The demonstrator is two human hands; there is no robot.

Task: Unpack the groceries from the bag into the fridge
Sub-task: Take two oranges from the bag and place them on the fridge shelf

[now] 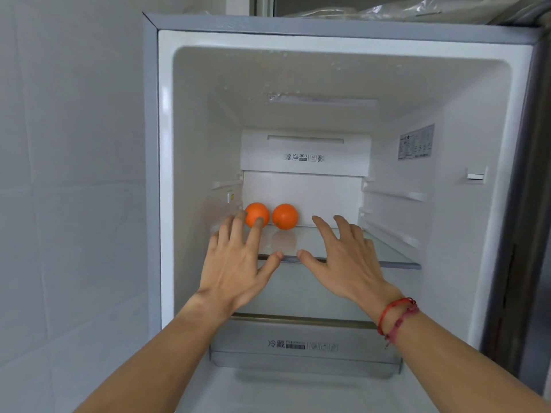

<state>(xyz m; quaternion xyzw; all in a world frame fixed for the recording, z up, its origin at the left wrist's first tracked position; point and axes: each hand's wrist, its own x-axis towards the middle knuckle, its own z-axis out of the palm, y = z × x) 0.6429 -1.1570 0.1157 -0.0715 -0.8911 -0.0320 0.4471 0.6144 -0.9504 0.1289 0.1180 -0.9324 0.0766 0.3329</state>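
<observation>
The fridge [167,174] stands open in front of me. Two oranges lie side by side at the back left of its glass shelf [387,257]: the left orange [258,212] and the right orange [285,216]. My left hand [238,257] reaches in over the shelf's front left with fingers spread and straight, its fingertips in front of the left orange. Held flat over the middle of the shelf, my right hand [346,257] has its fingers straight and holds nothing. The grocery bag is out of view.
A clear drawer [304,350] with printed lettering sits below the shelf. Side rails [393,198] line the fridge's right wall. A white tiled wall [74,174] is at the left. Crinkled plastic [417,10] lies on top of the fridge.
</observation>
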